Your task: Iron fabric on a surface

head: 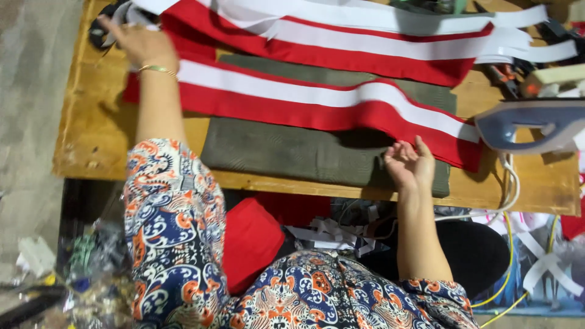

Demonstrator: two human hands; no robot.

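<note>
Your left hand (141, 41) is stretched far out to the end of the long red cloth strip with a white band down its middle (317, 103). Its fingers are spread flat on the cloth there, not pinching anything. A thin gold bangle (157, 69) sits on that wrist.

Your right hand (409, 164) is at the near edge of the same strip, close to its other end. The fingers curl up a little and touch the red edge, but you cannot tell if they hold it.

The strip lies across a flat grey-green cloth pad (286, 149) on the worn wooden table (97, 134). Just past your right hand sits a blue-grey clothes iron (536, 125), apart from your fingers. Beyond your left hand lie more red and white strips (341, 36).
</note>
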